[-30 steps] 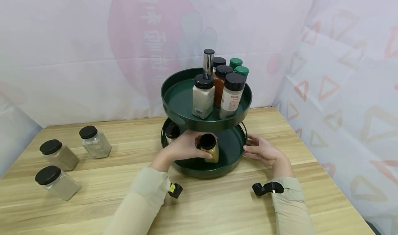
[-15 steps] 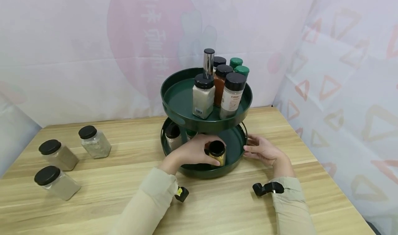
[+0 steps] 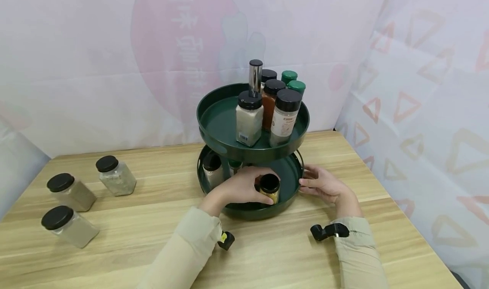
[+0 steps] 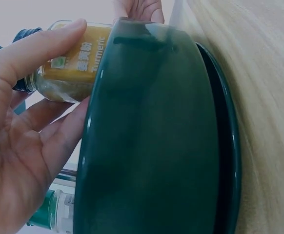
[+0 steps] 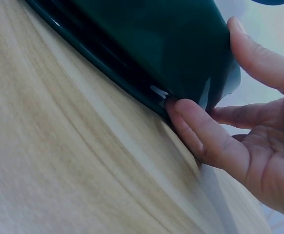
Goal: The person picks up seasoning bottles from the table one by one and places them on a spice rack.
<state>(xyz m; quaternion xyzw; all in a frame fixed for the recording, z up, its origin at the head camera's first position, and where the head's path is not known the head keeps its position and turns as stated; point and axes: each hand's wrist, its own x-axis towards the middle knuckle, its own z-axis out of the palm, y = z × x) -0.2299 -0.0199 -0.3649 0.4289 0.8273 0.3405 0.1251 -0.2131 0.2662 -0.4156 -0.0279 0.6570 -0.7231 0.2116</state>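
Observation:
In the head view, a round green two-tier spice rack (image 3: pixel 250 154) stands on the table. My left hand (image 3: pixel 242 185) reaches in under the upper tier and grips a turmeric jar (image 3: pixel 274 196) with yellow powder and a black lid. The left wrist view shows the thumb across the label of the turmeric jar (image 4: pixel 78 58), its base hidden behind the lower tray's wall (image 4: pixel 156 126). My right hand (image 3: pixel 322 185) holds the lower tray's right side. In the right wrist view its thumb is at the rim and its fingertips (image 5: pixel 188 112) are at the bottom edge.
Several seasoning bottles (image 3: pixel 282 123) stand on the upper tray's right half. A black-lidded jar (image 3: pixel 212 174) and a green-capped bottle (image 3: pixel 234 165) are on the lower tray. Three black-lidded jars (image 3: pixel 74 227) sit on the table at left. A printed cloth (image 3: pixel 95 68) hangs behind.
My left hand has moved right and slightly toward the front of the lower tray with the turmeric jar, uncovering the green-capped bottle behind. The right hand has stayed in place.

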